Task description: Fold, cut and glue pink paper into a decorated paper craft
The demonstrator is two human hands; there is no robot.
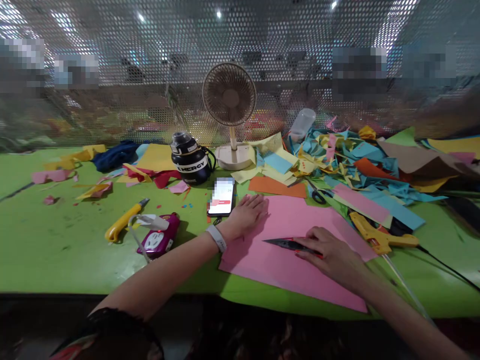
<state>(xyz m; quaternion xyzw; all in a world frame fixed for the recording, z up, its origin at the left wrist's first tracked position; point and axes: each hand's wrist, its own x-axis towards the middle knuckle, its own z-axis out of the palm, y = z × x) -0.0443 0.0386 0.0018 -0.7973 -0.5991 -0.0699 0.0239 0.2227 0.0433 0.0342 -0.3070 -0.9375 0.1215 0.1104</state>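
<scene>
The right hand (pixel 333 255) is gripping a small cutter with a dark pointed blade (pixel 287 243) and pressing it down on a big pink sheet of paper (pixel 296 220). The left hand (pixel 245 212) is lying flat and open on the sheet's top left corner, holding nothing, just pinning the paper down. The paper is probably light, thin and bendy, so it could slide or tear; pressing it flat near the cut looks like the safest hold. The blade looks sharp, so holding it by the handle is best. The sheet is lying on a smooth green table (pixel 56 250). A phone (pixel 222 197), a yellow glue gun (pixel 380 237), a small fan (pixel 229 107) and heaps of paper scraps (pixel 348 155) are sitting around it. A wall with little holes (pixel 150 60) is standing behind.
</scene>
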